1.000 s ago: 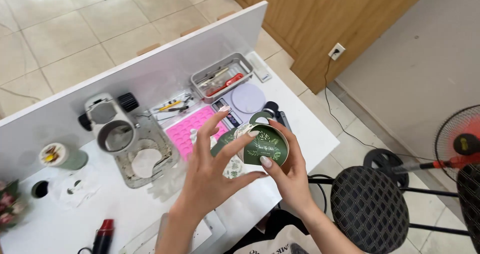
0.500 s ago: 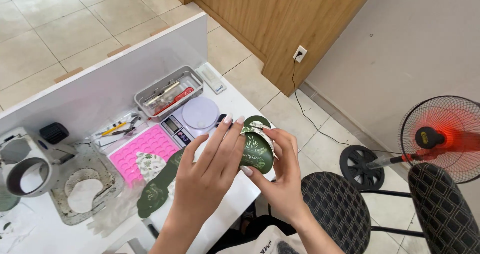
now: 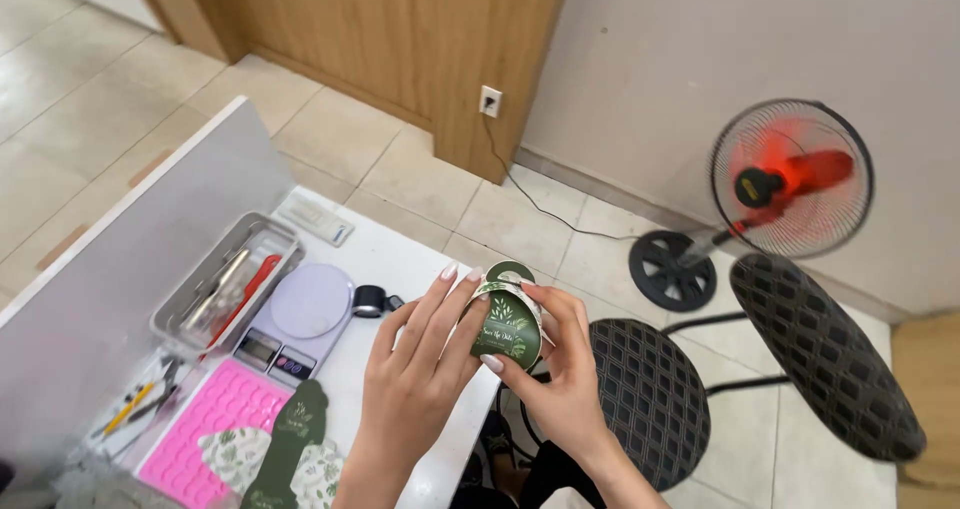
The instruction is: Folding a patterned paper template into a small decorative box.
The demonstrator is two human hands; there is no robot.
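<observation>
A tiled floor [image 3: 90, 39] and wooden door lie beyond a white tabletop [image 3: 400, 269]. Both hands grasp 1 small round green box [image 3: 507, 327] above the tabletop's near edge: left hand [image 3: 420, 379] fingers [image 3: 440, 304] wrap its side, right hand [image 3: 560, 369] fingers pinch its rim. Nearby sit a scale [image 3: 300, 319], pink mat [image 3: 215, 419] and metal tray [image 3: 230, 284]; a red fan [image 3: 790, 179] stands behind 2 black chairs [image 3: 650, 399].

The white tabletop [image 3: 420, 269] carried a small digital scale [image 3: 295, 319]. Just behind the scale lay a metal tray [image 3: 228, 284] with tools. In front of the scale was a pink silicone mat [image 3: 215, 419], and beside the scale stood a small black object [image 3: 372, 301].
</observation>
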